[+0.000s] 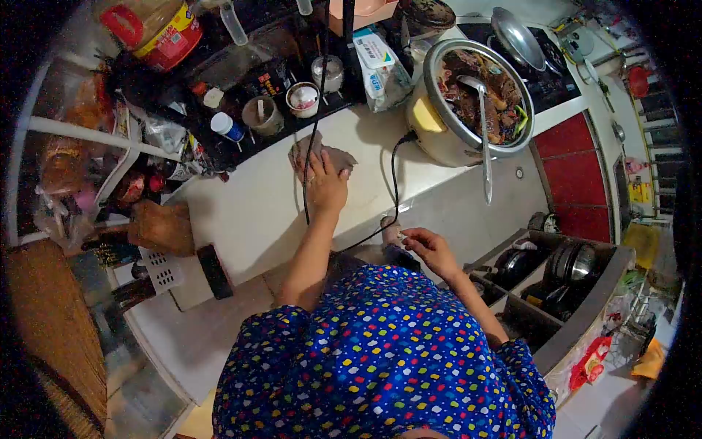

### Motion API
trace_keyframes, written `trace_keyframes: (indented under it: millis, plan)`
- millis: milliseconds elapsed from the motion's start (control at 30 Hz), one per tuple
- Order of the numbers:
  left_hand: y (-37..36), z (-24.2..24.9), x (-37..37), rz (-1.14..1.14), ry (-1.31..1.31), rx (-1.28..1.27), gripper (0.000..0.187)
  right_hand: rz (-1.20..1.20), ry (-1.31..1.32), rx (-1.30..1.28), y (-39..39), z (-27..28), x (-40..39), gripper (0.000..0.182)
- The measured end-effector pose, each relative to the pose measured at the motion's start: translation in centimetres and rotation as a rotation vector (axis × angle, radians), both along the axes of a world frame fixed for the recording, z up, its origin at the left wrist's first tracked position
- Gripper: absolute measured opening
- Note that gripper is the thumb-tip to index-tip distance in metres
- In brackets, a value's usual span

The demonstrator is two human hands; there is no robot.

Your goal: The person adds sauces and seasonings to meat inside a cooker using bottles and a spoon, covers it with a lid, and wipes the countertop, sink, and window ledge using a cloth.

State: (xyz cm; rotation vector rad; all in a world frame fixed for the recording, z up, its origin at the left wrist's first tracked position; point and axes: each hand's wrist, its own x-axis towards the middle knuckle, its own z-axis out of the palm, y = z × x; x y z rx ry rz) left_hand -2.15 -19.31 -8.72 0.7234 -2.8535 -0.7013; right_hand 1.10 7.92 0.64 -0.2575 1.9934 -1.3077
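A view from above onto a cluttered kitchen counter. The person's left hand (pixel 327 184) lies flat on a crumpled brown-grey cloth (pixel 316 155), fingers spread apart and pressed onto it; the cloth sits on the pale countertop (pixel 248 212), near the back edge, just in front of a dark shelf of jars and small cups (pixel 263 95). The right hand (pixel 431 250) hangs below the counter's front edge, fingers loosely curled and slightly apart, holding nothing that can be made out — it is close to a black power cord (pixel 393 183) that runs up across the counter to a cooker pot (pixel 468 102). The pot stands open to the right of the cloth, filled with dark cooked food, a long metal ladle (pixel 482 139) resting in it. Lower right, an open drawer (pixel 556 271) holds dark pans.
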Motion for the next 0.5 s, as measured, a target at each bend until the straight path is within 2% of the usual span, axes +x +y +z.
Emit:
trace_keyframes:
  millis: [67,133,167,233,333,433,467,500]
  plan:
    - [0.2,0.1,0.4,0.011,-0.014,0.009,0.07,0.026,0.018,-0.004,-0.1,-0.2,0.1,0.025]
    - [1.0,0.2,2.1,-0.168,-0.065,-0.237,0.065,-0.033,-0.045,-0.02,-0.6,-0.1,0.1,0.024]
    - [1.6,0.5,2.7,-0.158,-0.067,-0.247,0.065,-0.023,-0.046,-0.03,-0.6,-0.5,-0.1,0.024]
    - [3.3,1.1,3.9,-0.285,0.015,-0.137,0.061,0.019,-0.014,-0.034,-0.4,-1.5,-0.6,0.026]
    - [4.8,1.6,5.7,-0.386,-0.005,-0.089,0.059,0.018,-0.025,-0.105,-1.1,-1.3,-1.2,0.026]
    - [6.1,0.4,7.6,-0.493,-0.067,-0.097,0.059,0.038,0.022,-0.12,-1.6,-1.5,-1.8,0.026]
    - [6.5,0.3,8.2,-0.467,0.016,-0.183,0.05,0.042,0.024,-0.127,-1.6,-1.4,-1.9,0.026]
    - [6.5,0.2,8.6,-0.464,0.019,-0.191,0.05,0.042,0.034,-0.133,-1.7,-1.3,-2.1,0.026]
